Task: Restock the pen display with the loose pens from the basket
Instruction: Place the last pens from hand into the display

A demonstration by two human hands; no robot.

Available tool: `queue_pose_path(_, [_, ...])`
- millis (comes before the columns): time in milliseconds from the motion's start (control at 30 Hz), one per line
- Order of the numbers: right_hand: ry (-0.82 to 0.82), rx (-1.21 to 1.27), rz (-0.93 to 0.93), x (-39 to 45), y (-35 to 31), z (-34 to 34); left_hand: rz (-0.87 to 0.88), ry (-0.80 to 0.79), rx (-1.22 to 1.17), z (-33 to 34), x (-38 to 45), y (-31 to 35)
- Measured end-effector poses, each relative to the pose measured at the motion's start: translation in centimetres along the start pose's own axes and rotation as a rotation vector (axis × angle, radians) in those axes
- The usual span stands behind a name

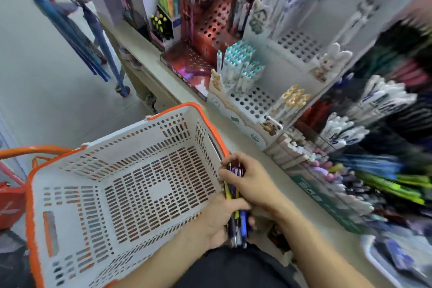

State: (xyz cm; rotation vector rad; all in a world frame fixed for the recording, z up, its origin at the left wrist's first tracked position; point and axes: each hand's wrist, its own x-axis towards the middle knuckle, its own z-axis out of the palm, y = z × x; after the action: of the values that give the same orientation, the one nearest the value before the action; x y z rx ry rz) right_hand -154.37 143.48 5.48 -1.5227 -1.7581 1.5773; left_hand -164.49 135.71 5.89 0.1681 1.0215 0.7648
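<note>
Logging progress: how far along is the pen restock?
Done: the basket looks emptied; no pens show inside. In hand: both the left hand and the right hand hold one bundle of pens by the basket's rim. Left: none of the bundle is in the display yet, where open holes remain.

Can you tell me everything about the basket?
The basket is white plastic with an orange rim and orange handles folded down outside it. Its floor and walls are full of small slots. No pens show inside it. It sits low beside the shelf, tilted in this view. The left hand and right hand hold a bunch of pens over its right edge.
</note>
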Motion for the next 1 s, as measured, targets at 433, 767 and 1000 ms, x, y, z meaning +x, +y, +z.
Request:
queue_pose_path(433, [0.089,0.232,0.069,-9.5,5.1,-6.8,0.029,-0.056,0.325,7.6,-0.6,-5.9])
queue_pose_path(767, [0.203,0.461,-0.097,-13.8,4.8,-14.1,0.096,-0.299,0.152,12.8,-0.6,-4.5])
queue_pose_path(1000, [0.33,0.553,-0.149,-14.3,4.7,-16.2,0.168,-0.327,0.143,14.6,-0.6,-4.4])
